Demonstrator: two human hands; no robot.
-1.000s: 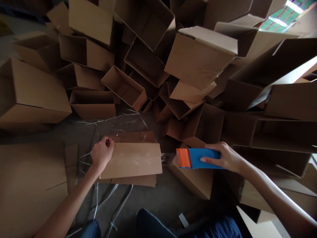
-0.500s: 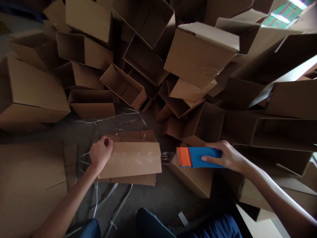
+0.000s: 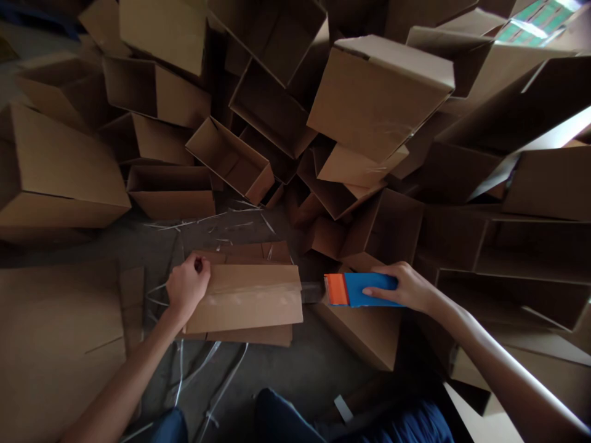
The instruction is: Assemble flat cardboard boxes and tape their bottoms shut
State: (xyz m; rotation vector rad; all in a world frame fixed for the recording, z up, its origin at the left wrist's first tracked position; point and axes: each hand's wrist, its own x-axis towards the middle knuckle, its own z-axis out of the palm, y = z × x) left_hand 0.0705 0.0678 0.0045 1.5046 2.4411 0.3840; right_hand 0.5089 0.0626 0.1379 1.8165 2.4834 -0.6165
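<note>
Closest in, you've got dark blue trouser legs at the bottom edge, with a small white scrap between them on a grey concrete-looking floor. White strapping strands run loose over it. No desk here, it's all floor work.

A bit further out is the narrow carton, lying on the floor in front of the knees, seam side up, with more cardboard sticking out underneath (its own flaps or another piece, can't tell). Left grip is curled at the carton's left end; can't tell if it's pinching the edge or just pressing down. Right grip is clamped around a blue and orange tape dispenser, thumb on the near face, just off the carton's right end. A strip of tape spans the gap, so I'd call this the seam-taping step. Imo the next move calls for a steady left side and the dispenser level with the seam, or the strip could skew.

Off to the left: a flat cardboard sheet. Beyond that, a messy pile of open-topped boxes, then a bright light top right.
</note>
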